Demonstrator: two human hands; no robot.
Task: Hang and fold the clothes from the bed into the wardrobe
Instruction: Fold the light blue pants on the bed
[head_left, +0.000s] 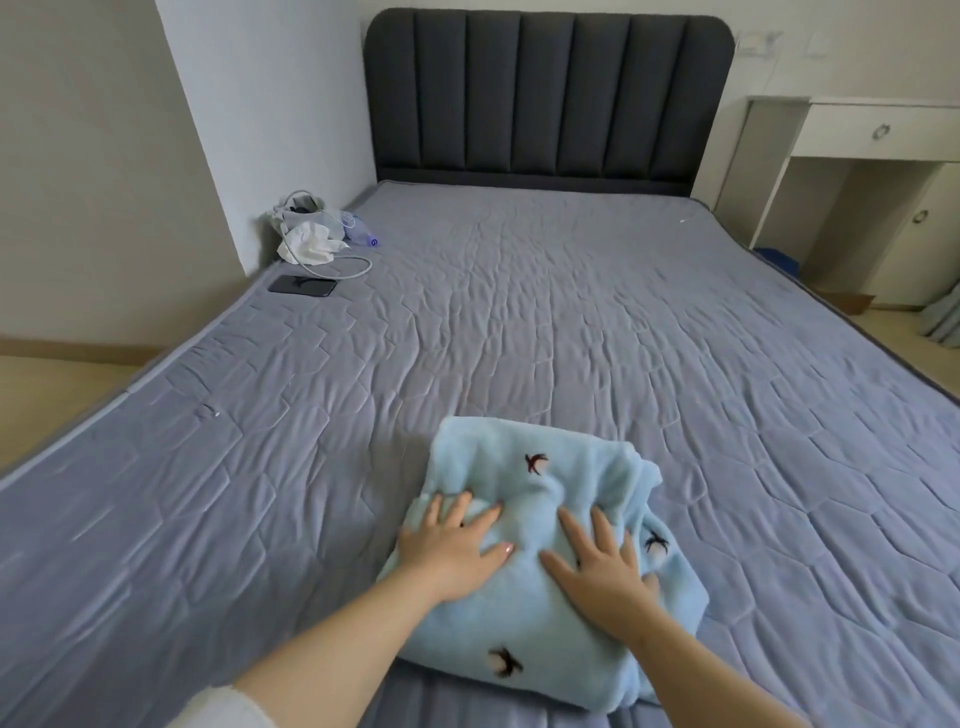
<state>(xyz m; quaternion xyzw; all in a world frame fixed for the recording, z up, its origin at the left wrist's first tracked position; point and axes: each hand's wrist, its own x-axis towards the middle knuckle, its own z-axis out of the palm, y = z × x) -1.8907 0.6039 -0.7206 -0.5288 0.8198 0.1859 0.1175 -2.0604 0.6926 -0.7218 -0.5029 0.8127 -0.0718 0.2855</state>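
Near the bed's (519, 312) foot, your left hand (449, 551) and right hand (602, 564) press flat, gripping nothing, on the folded light-blue fleece garment (524, 618); no other clothes show, and carrying it to the unseen wardrobe remains.

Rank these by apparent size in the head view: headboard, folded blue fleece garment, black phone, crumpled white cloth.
Headboard and folded blue fleece garment: near equal on screen, and the garment lies closest to the camera, so unranked.
Then crumpled white cloth.
Smallest: black phone.
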